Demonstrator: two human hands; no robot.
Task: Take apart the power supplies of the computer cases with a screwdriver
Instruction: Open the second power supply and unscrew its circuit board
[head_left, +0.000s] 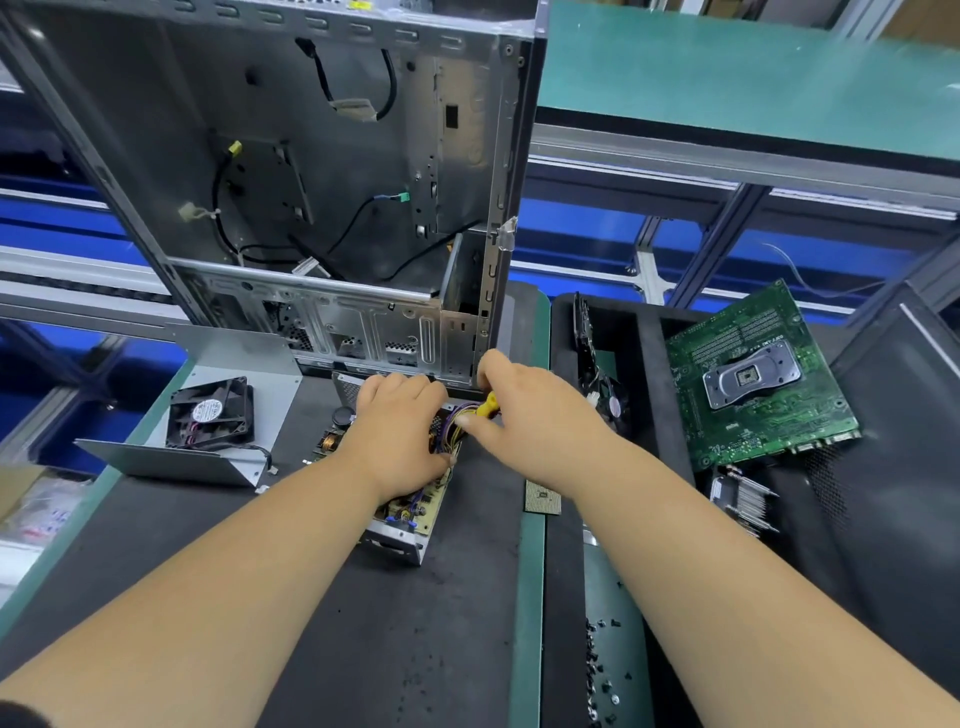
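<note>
Hands are working an opened power supply (402, 512): the left hand (400, 431) is pressing its fragile board, the right hand (524, 410) is grasping a yellow screwdriver (487, 406); holding the stiff metal frame looks safest.

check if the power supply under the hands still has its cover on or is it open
Open. The power supply shows its bare circuit board and coloured wires, and its cover, with the fan on it, lies apart to the left.

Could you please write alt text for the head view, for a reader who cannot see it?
Two hands work on an opened power supply: the left hand rests on its circuit board, the right hand grips a yellow-handled screwdriver. An empty computer case stands behind; a green motherboard lies right.
</note>
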